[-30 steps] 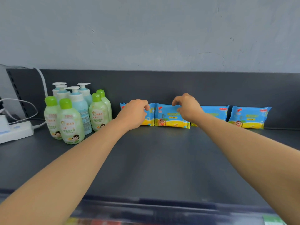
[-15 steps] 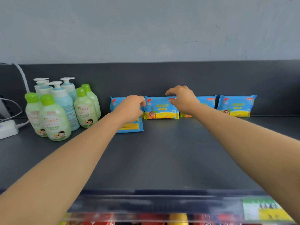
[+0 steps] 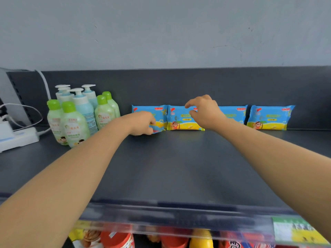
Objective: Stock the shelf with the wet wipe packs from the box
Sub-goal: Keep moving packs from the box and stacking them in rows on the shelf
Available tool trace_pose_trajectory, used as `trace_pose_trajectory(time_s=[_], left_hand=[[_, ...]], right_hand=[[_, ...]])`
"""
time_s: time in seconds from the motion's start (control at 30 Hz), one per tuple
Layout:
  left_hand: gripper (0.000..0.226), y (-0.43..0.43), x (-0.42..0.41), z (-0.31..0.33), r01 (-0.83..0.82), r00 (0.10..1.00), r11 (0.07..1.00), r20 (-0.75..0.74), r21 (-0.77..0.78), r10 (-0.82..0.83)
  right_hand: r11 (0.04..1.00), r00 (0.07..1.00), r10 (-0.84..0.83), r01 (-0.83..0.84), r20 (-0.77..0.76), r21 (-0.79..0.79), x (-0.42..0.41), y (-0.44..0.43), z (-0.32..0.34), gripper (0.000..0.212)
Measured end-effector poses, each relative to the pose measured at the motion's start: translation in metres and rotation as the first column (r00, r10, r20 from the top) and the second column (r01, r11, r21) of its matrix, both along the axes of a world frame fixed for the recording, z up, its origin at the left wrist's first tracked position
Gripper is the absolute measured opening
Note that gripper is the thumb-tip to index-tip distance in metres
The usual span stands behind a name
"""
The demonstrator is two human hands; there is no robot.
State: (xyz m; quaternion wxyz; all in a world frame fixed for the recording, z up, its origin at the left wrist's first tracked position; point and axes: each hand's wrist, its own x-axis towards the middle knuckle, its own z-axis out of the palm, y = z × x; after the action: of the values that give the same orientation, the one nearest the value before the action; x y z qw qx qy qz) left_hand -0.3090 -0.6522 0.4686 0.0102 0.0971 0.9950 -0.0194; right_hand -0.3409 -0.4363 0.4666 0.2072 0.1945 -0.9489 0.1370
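Several blue-and-yellow wet wipe packs stand in a row against the back of the dark shelf (image 3: 179, 167). The row runs from the leftmost pack (image 3: 152, 111) through the second pack (image 3: 179, 120) and a third pack (image 3: 232, 113) to the rightmost pack (image 3: 270, 119). My left hand (image 3: 143, 123) grips another pack (image 3: 158, 129) low on the shelf in front of the leftmost one; only its blue corner shows. My right hand (image 3: 204, 113) hovers in front of the second and third packs, fingers loosely bent and holding nothing. The box is out of view.
Green-capped and pump lotion bottles (image 3: 80, 115) are grouped left of the packs. A white power strip (image 3: 18, 138) with cables lies at the far left. Below the shelf's front rail (image 3: 179, 221) are red and yellow products (image 3: 200, 238).
A pack tipped forward and lay flat on the shelf; my left hand has closed round it. My right hand let go of the second pack and lifted slightly.
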Motion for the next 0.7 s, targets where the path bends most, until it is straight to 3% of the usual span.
trace_pose_trajectory(time_s=[0.17,0.4,0.5,0.7], left_hand=[[0.024,0.004,-0.011,0.021,0.015,1.0,0.999,-0.019,0.031,-0.014],[0.053,0.002,-0.035,0.022,-0.038,0.999,0.991,0.039,0.127,0.034],[0.048,0.002,-0.04,0.022,-0.038,0.999,0.992,0.022,0.119,0.036],[0.03,-0.008,-0.059,0.001,-0.013,0.996,0.959,-0.081,0.283,0.037]], right_hand=[[1.0,1.0,0.008,-0.008,-0.002,-0.02,0.0,-0.005,0.004,0.031],[1.0,1.0,-0.005,0.005,0.024,-0.017,-0.005,-0.01,0.001,0.031],[1.0,0.999,-0.016,0.017,0.044,-0.019,-0.007,-0.012,0.0,0.031],[1.0,0.999,-0.01,0.011,0.034,-0.015,-0.013,-0.019,-0.002,0.031]])
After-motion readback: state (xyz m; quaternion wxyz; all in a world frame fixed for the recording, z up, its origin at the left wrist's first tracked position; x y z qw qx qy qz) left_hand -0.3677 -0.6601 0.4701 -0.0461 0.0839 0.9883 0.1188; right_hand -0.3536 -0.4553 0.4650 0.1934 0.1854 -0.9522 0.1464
